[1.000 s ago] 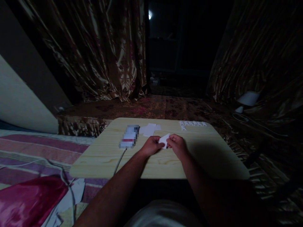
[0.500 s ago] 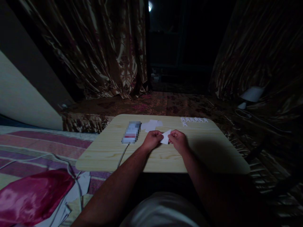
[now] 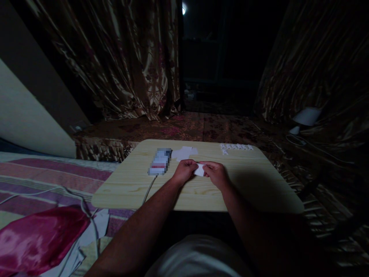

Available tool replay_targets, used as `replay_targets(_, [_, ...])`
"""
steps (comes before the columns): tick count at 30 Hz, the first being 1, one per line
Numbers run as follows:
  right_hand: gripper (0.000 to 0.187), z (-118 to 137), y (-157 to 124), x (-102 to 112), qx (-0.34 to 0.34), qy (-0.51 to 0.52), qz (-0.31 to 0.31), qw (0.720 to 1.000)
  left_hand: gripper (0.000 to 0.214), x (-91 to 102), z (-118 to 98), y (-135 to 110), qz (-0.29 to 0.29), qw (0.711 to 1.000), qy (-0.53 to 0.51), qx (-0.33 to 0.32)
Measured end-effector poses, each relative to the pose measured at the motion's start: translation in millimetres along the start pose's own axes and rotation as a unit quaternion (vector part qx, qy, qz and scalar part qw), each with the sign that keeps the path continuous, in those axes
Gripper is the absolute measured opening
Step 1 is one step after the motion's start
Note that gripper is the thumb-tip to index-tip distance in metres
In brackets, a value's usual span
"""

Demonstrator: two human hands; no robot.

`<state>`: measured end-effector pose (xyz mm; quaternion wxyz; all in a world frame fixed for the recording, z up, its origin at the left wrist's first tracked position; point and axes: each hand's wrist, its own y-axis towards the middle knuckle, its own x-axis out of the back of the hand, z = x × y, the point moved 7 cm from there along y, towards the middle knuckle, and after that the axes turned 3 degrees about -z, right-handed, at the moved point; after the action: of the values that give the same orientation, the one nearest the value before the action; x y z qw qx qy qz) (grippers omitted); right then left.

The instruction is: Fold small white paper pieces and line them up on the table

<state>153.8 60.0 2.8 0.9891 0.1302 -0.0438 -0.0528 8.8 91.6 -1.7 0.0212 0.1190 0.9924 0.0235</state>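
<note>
Both my hands meet over the middle of a small light wooden table (image 3: 259, 184). My left hand (image 3: 184, 172) and my right hand (image 3: 215, 174) are closed in pinches on a small white piece of paper (image 3: 199, 169), which shows only as a sliver between them. Just behind my hands lies a loose pile of white paper pieces (image 3: 184, 152). A row of several small folded white paper shapes (image 3: 236, 147) stands at the table's far right edge.
A phone (image 3: 159, 162) with a cable (image 3: 148, 188) lies on the table to the left of my hands. Left of the table are a striped mattress (image 3: 43, 177), a red shiny cloth (image 3: 37, 238) and paper scraps. Patterned curtains hang behind; a white lamp (image 3: 305, 117) sits at right.
My hands have closed in on the paper. Its raised triangular corner has gone down, so less of it shows now. The view tilted slightly a second ago.
</note>
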Motion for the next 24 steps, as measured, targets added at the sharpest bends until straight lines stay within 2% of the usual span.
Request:
replay_targets(11, [0.026, 0.1, -0.7, -1.7, 0.005, 0.026, -0.009, 1.0, 0.016, -0.2, -3.7, -1.9, -0.02, 0.999, -0.04, 0.009])
replay_targets(18, [0.027, -4.1, -0.9, -2.2, 0.013, 0.013, -0.006, 1.0, 0.015, 1.1, 2.7, 1.2, -0.015, 0.998, -0.056, 0.022])
replay_targets(24, [0.035, 4.5, -2.0, -2.1, 0.021, 0.014, -0.027, 0.999, 0.021, 0.4, 5.4, 2.3, -0.001, 0.999, -0.041, 0.002])
